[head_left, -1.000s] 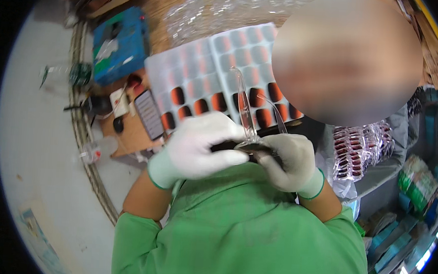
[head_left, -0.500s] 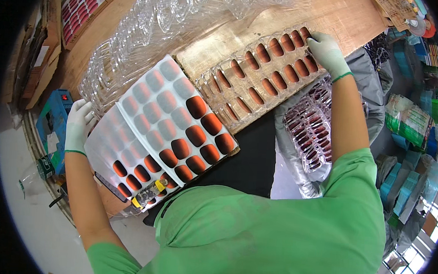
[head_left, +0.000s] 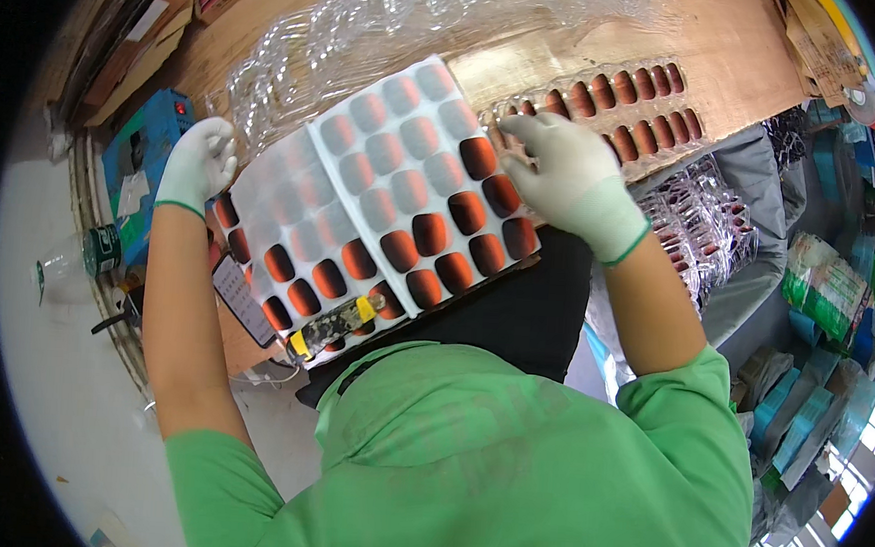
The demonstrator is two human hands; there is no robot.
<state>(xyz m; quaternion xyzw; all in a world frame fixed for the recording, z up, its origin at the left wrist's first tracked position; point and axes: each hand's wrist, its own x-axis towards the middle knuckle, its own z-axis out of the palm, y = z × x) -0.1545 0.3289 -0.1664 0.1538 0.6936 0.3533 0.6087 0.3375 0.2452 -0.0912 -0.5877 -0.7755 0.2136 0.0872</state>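
Note:
A board of dark-to-orange tinted lenses point(head_left: 430, 235) lies before me, with a thin white translucent sheet point(head_left: 309, 155) over many of them. Beyond its right edge, a clear plastic tray point(head_left: 636, 103) holds two rows of similar lenses. My right hand point(head_left: 569, 171), in a white glove, hovers over that tray's left end beside the board; its thumb and fingers are apart. At the board's far left corner is my gloved left hand point(head_left: 200, 164), fingers curled in; what they hold, if anything, is hidden. A yellow-and-grey cutter knife point(head_left: 334, 327) rests on the board's near edge.
Clear empty plastic trays point(head_left: 372, 29) are heaped behind the board. More trays of lenses point(head_left: 701, 224) sit on grey plastic at the right. A blue box point(head_left: 150, 146) with a red switch and a plastic bottle point(head_left: 88, 252) are at left. Cardboard point(head_left: 146, 45) stands far left.
My right hand has come from the clear tray's far right end to its left end, beside the board. My left hand's fingers have curled in more. The whole view has shifted a little.

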